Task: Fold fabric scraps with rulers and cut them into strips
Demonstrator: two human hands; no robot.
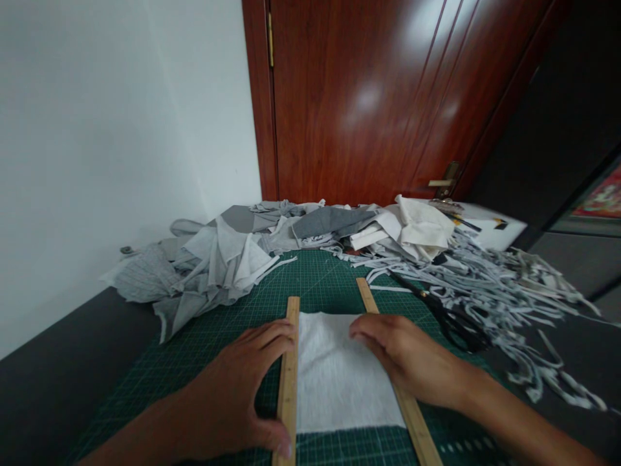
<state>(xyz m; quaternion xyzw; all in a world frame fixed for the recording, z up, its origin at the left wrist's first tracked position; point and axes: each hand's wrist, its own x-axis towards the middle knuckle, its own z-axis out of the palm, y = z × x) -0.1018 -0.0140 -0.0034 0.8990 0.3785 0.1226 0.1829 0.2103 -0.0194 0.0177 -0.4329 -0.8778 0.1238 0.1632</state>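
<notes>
A piece of white cloth (339, 388) lies on the green cutting mat (334, 446) between two wooden rulers. My left hand (233, 388) is open along the left ruler (288, 388), its fingertips and spread thumb touching the wood. Over the upper right part of the cloth, my right hand (402, 356) is closed, with the fingertips together at the fabric. It crosses above the right ruler (412, 414) and hides part of that ruler and of the cloth's right edge. The cloth looks slightly rippled under the right fingers.
Grey fabric pieces (213, 259) are heaped at the left beside the wall. More scraps (334, 221) and cream cloth (420, 226) lie at the back before a brown door (359, 97). Black scissors (451, 320) and a tangle of grey strips (485, 278) lie at the right.
</notes>
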